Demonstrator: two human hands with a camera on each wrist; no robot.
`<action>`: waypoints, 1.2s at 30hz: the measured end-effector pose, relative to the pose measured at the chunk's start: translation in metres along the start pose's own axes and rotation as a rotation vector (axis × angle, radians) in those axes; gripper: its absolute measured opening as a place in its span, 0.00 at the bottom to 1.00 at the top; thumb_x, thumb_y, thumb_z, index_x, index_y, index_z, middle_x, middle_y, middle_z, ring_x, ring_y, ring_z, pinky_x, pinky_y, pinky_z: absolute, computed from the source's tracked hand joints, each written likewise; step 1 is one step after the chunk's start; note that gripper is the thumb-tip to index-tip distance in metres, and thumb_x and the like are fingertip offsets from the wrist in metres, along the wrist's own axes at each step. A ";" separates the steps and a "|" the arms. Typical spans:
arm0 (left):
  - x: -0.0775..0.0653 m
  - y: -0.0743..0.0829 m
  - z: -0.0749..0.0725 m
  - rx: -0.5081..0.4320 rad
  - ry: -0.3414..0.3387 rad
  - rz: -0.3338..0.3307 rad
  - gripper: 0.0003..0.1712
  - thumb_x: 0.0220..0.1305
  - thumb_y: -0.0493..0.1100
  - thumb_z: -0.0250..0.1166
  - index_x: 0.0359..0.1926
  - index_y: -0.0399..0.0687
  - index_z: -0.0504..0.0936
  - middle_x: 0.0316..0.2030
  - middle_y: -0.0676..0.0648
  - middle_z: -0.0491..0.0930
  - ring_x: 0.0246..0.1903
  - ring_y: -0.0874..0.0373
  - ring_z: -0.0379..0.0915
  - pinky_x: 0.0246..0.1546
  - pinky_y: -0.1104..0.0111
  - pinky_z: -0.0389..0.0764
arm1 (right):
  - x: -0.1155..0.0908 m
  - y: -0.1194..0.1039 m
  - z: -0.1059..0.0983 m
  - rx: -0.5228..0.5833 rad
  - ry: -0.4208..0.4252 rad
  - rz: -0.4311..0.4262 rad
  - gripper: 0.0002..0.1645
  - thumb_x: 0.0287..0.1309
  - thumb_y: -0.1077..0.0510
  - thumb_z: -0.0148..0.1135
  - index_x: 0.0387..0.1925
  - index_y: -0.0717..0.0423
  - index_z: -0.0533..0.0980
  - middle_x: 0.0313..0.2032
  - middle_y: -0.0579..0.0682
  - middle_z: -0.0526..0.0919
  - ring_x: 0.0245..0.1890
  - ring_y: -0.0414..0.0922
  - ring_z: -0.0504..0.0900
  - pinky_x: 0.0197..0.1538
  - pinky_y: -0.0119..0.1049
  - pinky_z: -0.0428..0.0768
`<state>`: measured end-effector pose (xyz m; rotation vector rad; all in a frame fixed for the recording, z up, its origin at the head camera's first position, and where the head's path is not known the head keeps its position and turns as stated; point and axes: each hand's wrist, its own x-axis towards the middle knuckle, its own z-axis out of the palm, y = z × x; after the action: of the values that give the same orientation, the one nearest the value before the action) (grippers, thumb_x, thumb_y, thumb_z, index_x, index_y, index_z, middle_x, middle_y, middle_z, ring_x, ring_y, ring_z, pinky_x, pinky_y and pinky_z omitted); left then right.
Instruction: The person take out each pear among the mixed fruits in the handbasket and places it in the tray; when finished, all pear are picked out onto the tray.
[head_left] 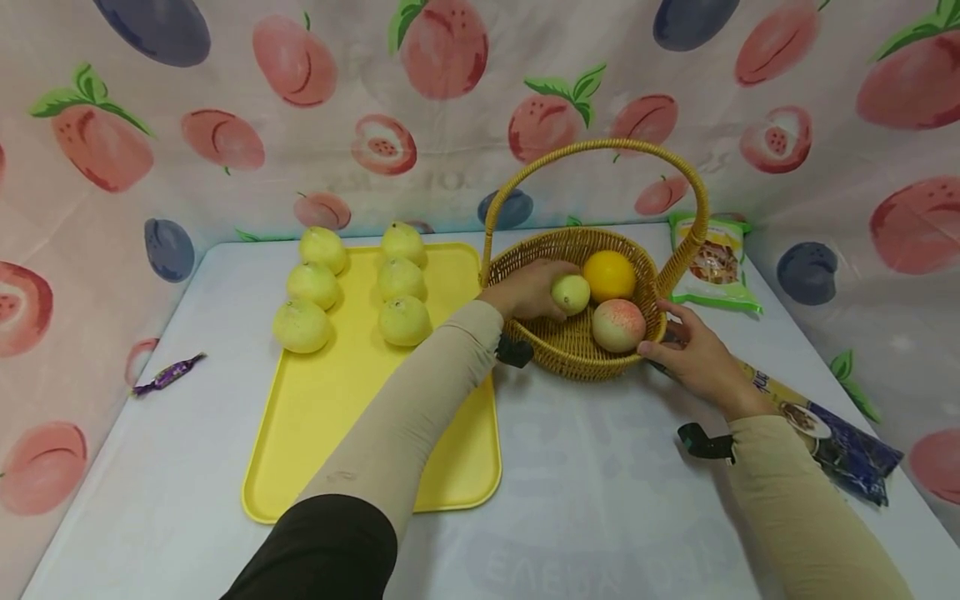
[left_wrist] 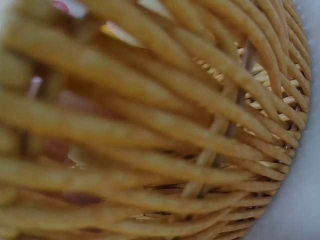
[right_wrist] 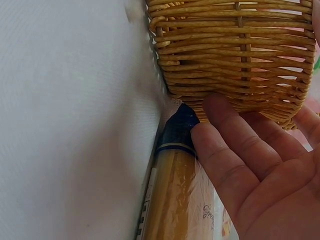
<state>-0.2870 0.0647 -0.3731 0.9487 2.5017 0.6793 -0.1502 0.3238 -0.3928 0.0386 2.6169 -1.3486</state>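
Observation:
In the head view my left hand (head_left: 536, 287) reaches inside a wicker basket (head_left: 585, 362) and holds a pale yellow-green fruit (head_left: 571, 294), its fingers partly hidden behind the fruit. An orange (head_left: 609, 276) and a peach (head_left: 618, 326) lie beside it in the basket. My right hand (head_left: 697, 358) grips the basket's right side, its thumb at the rim; the right wrist view shows its fingers (right_wrist: 240, 135) against the outer weave. Close-up basket weave (left_wrist: 150, 125) fills most of the left wrist view, hiding the left hand's grip.
Several pale yellow-green fruits (head_left: 405, 321) stand in two rows on and along the yellow tray (head_left: 322, 450). A purple wrapped candy (head_left: 168, 375) lies left. Right of the basket are a green snack packet (head_left: 716, 262) and a long blue-and-yellow package (head_left: 847, 446), whose end touches the basket area.

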 end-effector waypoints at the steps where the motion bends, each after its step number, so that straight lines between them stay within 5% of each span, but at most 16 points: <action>1: 0.000 0.000 0.000 0.004 -0.005 -0.001 0.47 0.60 0.45 0.75 0.76 0.56 0.61 0.70 0.45 0.62 0.66 0.53 0.61 0.62 0.60 0.67 | 0.000 0.000 0.000 -0.001 -0.002 -0.004 0.58 0.65 0.40 0.65 0.80 0.53 0.41 0.72 0.72 0.54 0.64 0.66 0.68 0.62 0.62 0.69; 8: -0.002 -0.001 -0.001 0.013 -0.009 0.002 0.47 0.60 0.45 0.75 0.76 0.56 0.61 0.67 0.45 0.66 0.62 0.54 0.64 0.60 0.61 0.69 | 0.000 -0.001 0.002 -0.002 -0.004 -0.011 0.58 0.65 0.41 0.65 0.80 0.54 0.41 0.73 0.71 0.54 0.64 0.66 0.69 0.62 0.62 0.69; 21: -0.003 -0.002 -0.002 -0.064 0.084 0.083 0.42 0.63 0.46 0.72 0.75 0.52 0.64 0.68 0.48 0.68 0.64 0.55 0.64 0.63 0.64 0.65 | 0.000 -0.005 0.001 -0.002 -0.006 0.008 0.59 0.64 0.40 0.65 0.80 0.53 0.41 0.73 0.71 0.53 0.65 0.67 0.68 0.63 0.63 0.68; 36: -0.037 0.021 -0.022 -0.216 0.165 0.161 0.42 0.63 0.43 0.72 0.75 0.50 0.65 0.69 0.49 0.67 0.62 0.59 0.64 0.60 0.70 0.67 | -0.002 -0.004 0.000 -0.014 -0.003 -0.005 0.58 0.65 0.41 0.65 0.80 0.54 0.41 0.72 0.73 0.53 0.65 0.67 0.68 0.62 0.64 0.67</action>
<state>-0.2621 0.0463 -0.3368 1.0585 2.4432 1.0961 -0.1491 0.3219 -0.3895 0.0282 2.6258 -1.3307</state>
